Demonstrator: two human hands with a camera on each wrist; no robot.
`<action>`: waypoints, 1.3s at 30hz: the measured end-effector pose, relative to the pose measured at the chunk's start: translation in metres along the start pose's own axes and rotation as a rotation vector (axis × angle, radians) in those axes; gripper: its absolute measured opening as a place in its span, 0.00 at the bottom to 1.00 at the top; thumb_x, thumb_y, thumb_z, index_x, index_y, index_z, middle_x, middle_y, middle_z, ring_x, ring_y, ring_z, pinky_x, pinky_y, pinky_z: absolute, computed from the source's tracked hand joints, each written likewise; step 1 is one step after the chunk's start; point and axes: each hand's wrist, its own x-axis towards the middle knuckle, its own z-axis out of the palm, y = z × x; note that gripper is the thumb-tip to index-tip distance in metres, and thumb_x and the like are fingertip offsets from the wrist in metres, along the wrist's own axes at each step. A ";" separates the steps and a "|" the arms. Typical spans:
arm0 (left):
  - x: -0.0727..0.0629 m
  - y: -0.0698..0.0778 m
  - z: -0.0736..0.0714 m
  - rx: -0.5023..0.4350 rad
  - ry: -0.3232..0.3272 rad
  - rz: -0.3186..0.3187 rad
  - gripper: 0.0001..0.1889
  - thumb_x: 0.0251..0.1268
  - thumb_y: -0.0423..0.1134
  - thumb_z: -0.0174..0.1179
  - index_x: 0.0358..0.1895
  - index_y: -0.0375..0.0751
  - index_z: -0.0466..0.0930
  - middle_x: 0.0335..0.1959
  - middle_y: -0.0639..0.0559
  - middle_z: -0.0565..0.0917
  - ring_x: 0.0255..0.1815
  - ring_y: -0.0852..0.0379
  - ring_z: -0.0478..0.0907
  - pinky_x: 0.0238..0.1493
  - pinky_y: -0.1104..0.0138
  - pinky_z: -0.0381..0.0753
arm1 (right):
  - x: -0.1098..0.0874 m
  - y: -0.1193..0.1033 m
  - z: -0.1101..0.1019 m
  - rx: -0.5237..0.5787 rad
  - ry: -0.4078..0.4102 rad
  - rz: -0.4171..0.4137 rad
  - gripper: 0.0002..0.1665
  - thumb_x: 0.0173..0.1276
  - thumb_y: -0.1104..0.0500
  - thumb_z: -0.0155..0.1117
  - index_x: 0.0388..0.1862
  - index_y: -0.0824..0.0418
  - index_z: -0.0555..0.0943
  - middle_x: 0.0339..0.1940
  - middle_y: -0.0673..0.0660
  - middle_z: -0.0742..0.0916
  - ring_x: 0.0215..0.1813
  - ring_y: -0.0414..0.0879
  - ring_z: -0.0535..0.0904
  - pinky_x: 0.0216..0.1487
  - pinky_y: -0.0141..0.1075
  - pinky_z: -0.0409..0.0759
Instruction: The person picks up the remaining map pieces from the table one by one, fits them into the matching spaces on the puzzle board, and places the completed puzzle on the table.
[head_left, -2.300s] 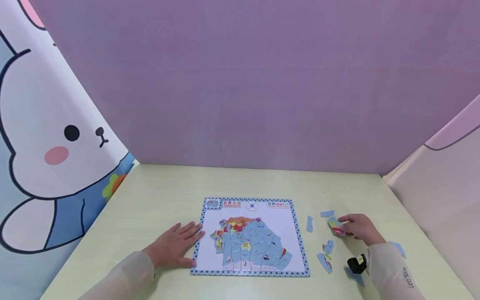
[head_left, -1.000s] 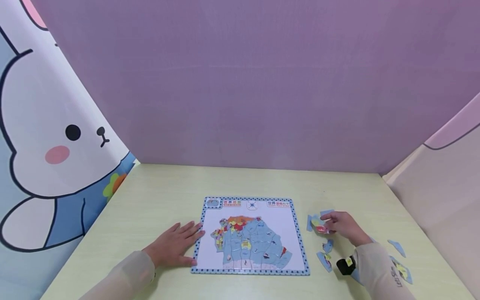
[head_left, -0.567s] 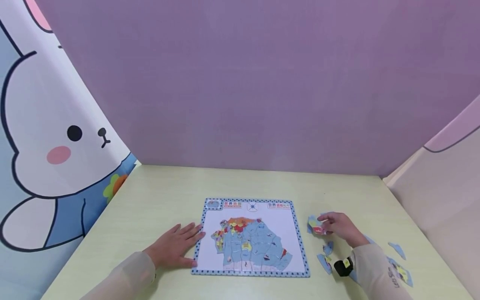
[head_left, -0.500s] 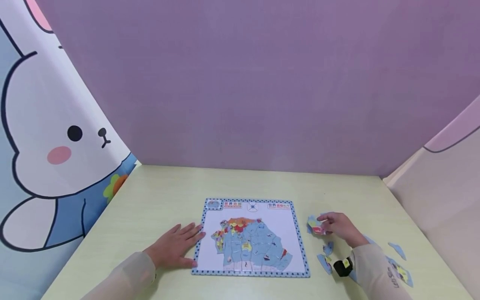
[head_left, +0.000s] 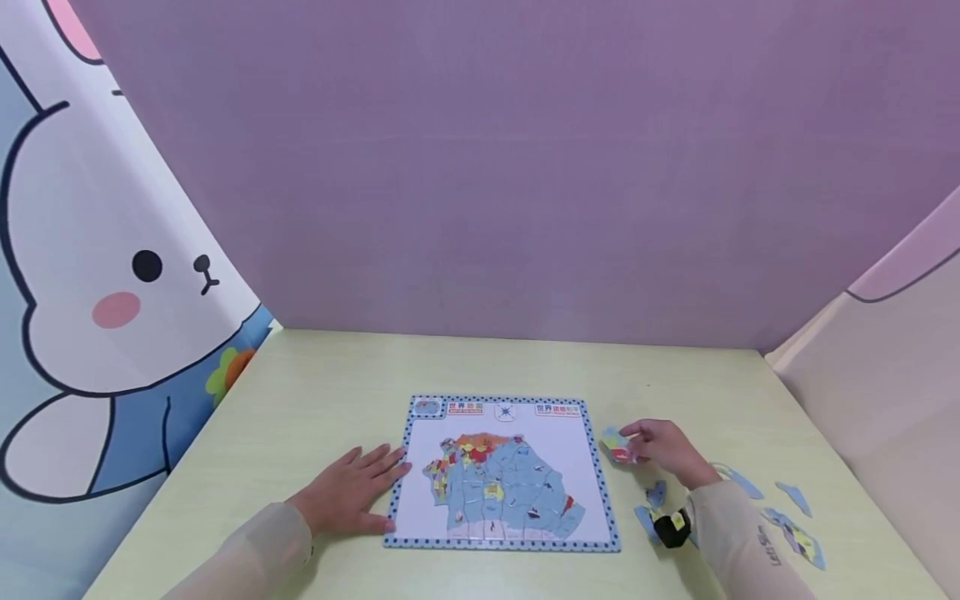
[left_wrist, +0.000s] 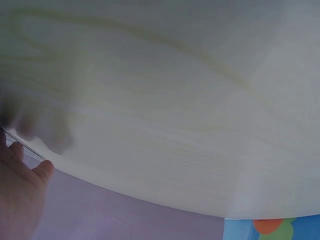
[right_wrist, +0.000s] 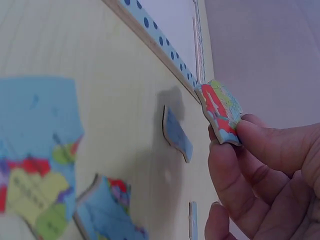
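My left hand (head_left: 348, 492) lies flat with spread fingers, its fingertips on the left border of the white puzzle board (head_left: 502, 546). A partly assembled world map (head_left: 510, 492) of mostly blue pieces covers the board's lower middle. Just beyond the board's right border, my right hand (head_left: 667, 450) pinches a puzzle piece (right_wrist: 220, 112) between thumb and fingers. That piece is red, green and blue, and it is tilted and raised above the table in the right wrist view. The left wrist view shows only part of the left hand (left_wrist: 22, 185) at its lower left.
Loose pieces lie right of the board, among them a small blue one (head_left: 656, 493), a thin blue one (head_left: 793, 498) and a yellow-blue one (head_left: 801, 540). A larger blue piece (right_wrist: 37, 117) is close to the right wrist camera. A purple wall (head_left: 510, 208) stands behind the table.
My right hand has carried the pinched piece leftward from among the loose pieces to the board's right border. The left hand has stayed in place.
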 end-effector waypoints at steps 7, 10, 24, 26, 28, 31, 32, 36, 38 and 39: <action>-0.001 0.001 -0.002 0.006 0.002 0.008 0.49 0.55 0.79 0.39 0.75 0.51 0.56 0.76 0.53 0.55 0.76 0.46 0.48 0.70 0.45 0.50 | 0.003 -0.003 0.006 -0.016 0.004 -0.002 0.14 0.63 0.72 0.57 0.48 0.74 0.78 0.34 0.58 0.85 0.34 0.47 0.80 0.39 0.41 0.81; 0.000 0.001 -0.001 0.010 0.008 0.012 0.49 0.55 0.79 0.39 0.75 0.52 0.56 0.76 0.53 0.55 0.76 0.46 0.48 0.70 0.44 0.51 | 0.004 -0.007 0.007 -0.035 0.002 -0.009 0.14 0.62 0.72 0.58 0.48 0.73 0.79 0.35 0.57 0.85 0.35 0.47 0.80 0.40 0.41 0.80; 0.004 -0.003 0.003 0.009 0.022 0.015 0.49 0.54 0.80 0.38 0.75 0.52 0.57 0.76 0.54 0.55 0.76 0.46 0.49 0.69 0.43 0.52 | 0.006 -0.018 0.010 -0.028 -0.046 -0.031 0.14 0.65 0.73 0.56 0.49 0.74 0.78 0.34 0.57 0.85 0.34 0.47 0.80 0.39 0.41 0.81; 0.004 -0.003 0.003 0.008 0.023 0.014 0.49 0.54 0.79 0.38 0.75 0.52 0.57 0.76 0.54 0.55 0.76 0.46 0.49 0.69 0.43 0.53 | 0.006 -0.019 0.013 -0.024 -0.040 -0.031 0.14 0.64 0.73 0.56 0.48 0.74 0.78 0.34 0.57 0.85 0.34 0.46 0.80 0.39 0.41 0.81; 0.003 -0.003 0.003 0.008 0.023 0.013 0.49 0.55 0.79 0.39 0.75 0.52 0.57 0.76 0.53 0.55 0.76 0.46 0.49 0.69 0.43 0.52 | 0.006 -0.021 0.015 -0.022 -0.034 -0.030 0.14 0.64 0.73 0.56 0.48 0.74 0.78 0.33 0.57 0.85 0.33 0.46 0.80 0.38 0.40 0.80; 0.002 -0.003 0.002 0.003 0.023 0.011 0.49 0.55 0.79 0.40 0.74 0.52 0.57 0.76 0.53 0.56 0.76 0.45 0.49 0.69 0.44 0.52 | 0.006 -0.024 0.018 -0.016 -0.030 -0.012 0.14 0.64 0.73 0.56 0.49 0.73 0.79 0.34 0.57 0.85 0.34 0.46 0.80 0.38 0.39 0.80; 0.001 -0.002 0.002 0.002 0.022 0.010 0.49 0.55 0.79 0.40 0.74 0.52 0.58 0.76 0.53 0.56 0.76 0.45 0.50 0.69 0.44 0.52 | 0.006 -0.025 0.019 -0.016 -0.033 -0.011 0.14 0.65 0.73 0.56 0.49 0.73 0.78 0.34 0.58 0.85 0.34 0.47 0.80 0.38 0.39 0.80; 0.000 -0.002 0.001 0.000 0.030 0.019 0.48 0.55 0.78 0.40 0.74 0.50 0.59 0.75 0.51 0.57 0.75 0.44 0.51 0.69 0.43 0.54 | 0.008 -0.026 0.024 -0.010 -0.035 0.001 0.14 0.65 0.72 0.56 0.50 0.72 0.78 0.35 0.58 0.85 0.34 0.47 0.80 0.38 0.39 0.81; -0.001 -0.001 0.001 0.001 0.038 0.027 0.48 0.56 0.78 0.40 0.74 0.49 0.59 0.75 0.50 0.57 0.75 0.44 0.53 0.68 0.43 0.54 | 0.008 -0.027 0.026 -0.014 -0.028 0.002 0.14 0.65 0.72 0.57 0.49 0.72 0.79 0.34 0.57 0.84 0.34 0.46 0.80 0.38 0.39 0.80; -0.001 -0.001 0.001 0.000 0.041 0.029 0.48 0.56 0.78 0.40 0.74 0.49 0.59 0.75 0.50 0.58 0.74 0.43 0.53 0.68 0.43 0.55 | 0.008 -0.027 0.028 -0.012 -0.024 0.001 0.14 0.64 0.72 0.57 0.49 0.71 0.80 0.34 0.57 0.84 0.34 0.46 0.80 0.38 0.39 0.80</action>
